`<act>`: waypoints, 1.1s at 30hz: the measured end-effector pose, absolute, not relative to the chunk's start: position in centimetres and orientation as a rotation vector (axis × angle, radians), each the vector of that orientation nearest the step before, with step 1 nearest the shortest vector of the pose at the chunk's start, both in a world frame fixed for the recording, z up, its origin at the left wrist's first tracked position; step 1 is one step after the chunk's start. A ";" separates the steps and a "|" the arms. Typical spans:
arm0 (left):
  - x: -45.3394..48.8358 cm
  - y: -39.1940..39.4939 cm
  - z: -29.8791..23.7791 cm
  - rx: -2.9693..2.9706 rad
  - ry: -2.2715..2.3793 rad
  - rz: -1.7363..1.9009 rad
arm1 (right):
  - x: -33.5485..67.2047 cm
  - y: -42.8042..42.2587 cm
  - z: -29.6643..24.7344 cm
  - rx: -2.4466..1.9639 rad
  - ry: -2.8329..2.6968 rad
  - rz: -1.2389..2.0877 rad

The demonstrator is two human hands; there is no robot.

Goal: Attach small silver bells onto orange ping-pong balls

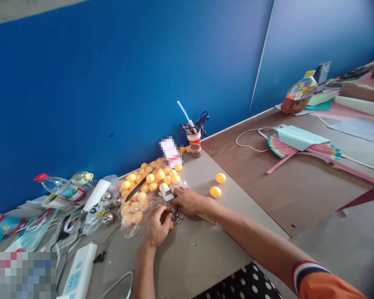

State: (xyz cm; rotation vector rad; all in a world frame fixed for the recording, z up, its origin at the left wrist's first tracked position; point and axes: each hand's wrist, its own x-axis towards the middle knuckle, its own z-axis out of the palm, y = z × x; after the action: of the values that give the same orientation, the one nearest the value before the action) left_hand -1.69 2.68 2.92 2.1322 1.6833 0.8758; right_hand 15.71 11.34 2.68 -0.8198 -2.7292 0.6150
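Note:
My left hand [158,227] is curled closed at a small heap of shiny silver bells [175,216] on the grey table top [199,253], pinching something small that I cannot make out. My right hand [188,200] lies palm down just right of it, fingers bent over the same heap. Behind both hands sits a pile of orange ping-pong balls [149,180], some in a clear bag [132,211]. Two loose orange balls [218,185] rest to the right of my right hand.
A cup of scissors and pens [195,133] stands at the blue wall. Water bottles [60,187], a power strip [77,270] and cables crowd the left. A face mask [299,137], coloured paper and a snack jar [299,95] lie at the right, near another person's arm [364,91].

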 end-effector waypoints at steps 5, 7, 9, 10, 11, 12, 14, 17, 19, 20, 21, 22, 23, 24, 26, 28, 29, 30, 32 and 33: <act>-1.6 2.6 3.4 2.137 1.677 0.826 | 15.3 12.0 1.7 -0.774 -2.579 0.648; -1.7 2.6 3.4 2.148 1.680 0.809 | 15.3 12.3 1.2 -0.711 -2.525 0.658; -1.9 2.6 3.2 2.158 1.685 0.800 | 15.3 12.5 1.0 -0.647 -2.500 0.662; -1.9 2.6 3.1 2.160 1.689 0.804 | 15.3 12.5 0.9 -0.627 -2.492 0.669; -2.0 2.6 3.1 2.159 1.694 0.814 | 15.3 12.5 1.0 -0.617 -2.480 0.681; -2.1 2.6 3.0 2.155 1.700 0.827 | 15.3 12.5 1.0 -0.619 -2.461 0.700; -2.1 2.6 3.1 2.137 1.707 0.854 | 15.3 12.5 1.3 -0.638 -2.417 0.754; -2.1 2.5 3.6 2.100 1.693 0.828 | 15.7 12.6 1.8 -0.667 -2.431 0.809; -2.0 2.4 4.3 2.082 1.660 0.756 | 16.0 12.6 2.1 -0.688 -2.527 0.793; -2.0 2.3 4.6 2.081 1.643 0.734 | 16.2 12.5 2.2 -0.702 -2.585 0.770; -2.0 2.2 4.8 2.076 1.634 0.707 | 16.3 12.5 2.3 -0.713 -2.640 0.744; -2.1 2.1 5.0 2.071 1.627 0.685 | 16.4 12.4 2.4 -0.723 -2.687 0.718; -2.1 2.1 5.2 2.065 1.620 0.662 | 16.4 12.2 2.5 -0.735 -2.718 0.699; -2.2 2.0 5.3 2.060 1.614 0.640 | 16.3 12.0 2.5 -0.755 -2.731 0.684; -2.3 1.8 5.2 2.064 1.594 0.603 | 16.0 11.7 2.6 -0.816 -2.725 0.660; -2.4 1.8 4.9 2.087 1.566 0.576 | 15.7 11.4 2.7 -0.868 -2.712 0.633; -2.4 1.8 4.8 2.097 1.558 0.571 | 15.6 11.4 2.7 -0.879 -2.702 0.626; -2.5 1.9 4.6 2.100 1.555 0.575 | 15.5 11.4 2.7 -0.878 -2.691 0.626; -2.6 2.0 4.2 2.084 1.555 0.605 | 15.5 11.6 2.5 -0.852 -2.667 0.655; -2.6 2.1 4.1 2.068 1.557 0.628 | 15.6 11.7 2.4 -0.835 -2.657 0.673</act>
State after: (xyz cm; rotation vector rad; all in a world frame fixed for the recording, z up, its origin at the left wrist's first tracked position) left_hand -2.63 2.13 4.08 2.0683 1.5569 0.6277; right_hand 15.62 11.73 2.44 -0.8346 -2.6568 0.6729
